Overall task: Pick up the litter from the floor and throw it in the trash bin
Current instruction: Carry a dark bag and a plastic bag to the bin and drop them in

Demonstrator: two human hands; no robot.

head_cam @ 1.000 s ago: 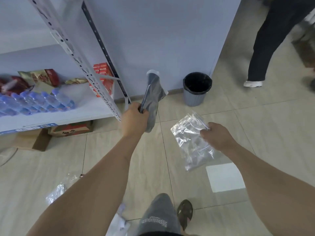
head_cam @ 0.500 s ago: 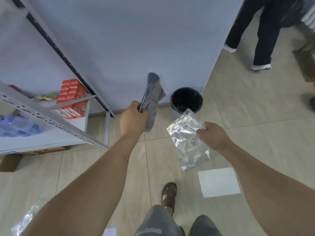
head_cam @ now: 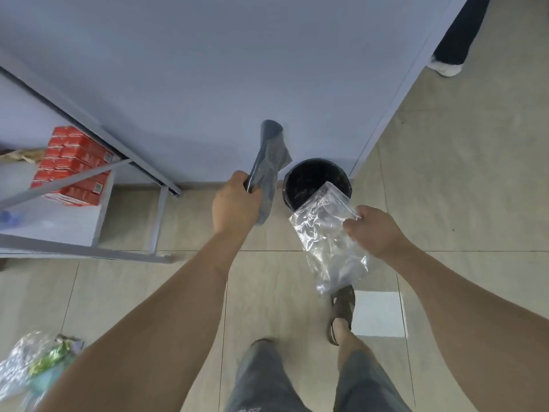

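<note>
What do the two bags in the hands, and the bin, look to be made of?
Clear bag, in the right hand: thin glossy plastic film; see-through, creased, with glints. Grey bag, in the left hand: smoky, semi-opaque film, probably plastic; it stands up limp and curls at the top. Trash bin: dark, with a black liner that looks like plastic; its wall material is unclear.

both arms outstretched; left hand, right hand clenched.

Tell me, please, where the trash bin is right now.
In the head view, the trash bin stands centre-right on the floor against the wall, just beyond the clear plastic bag.
</note>
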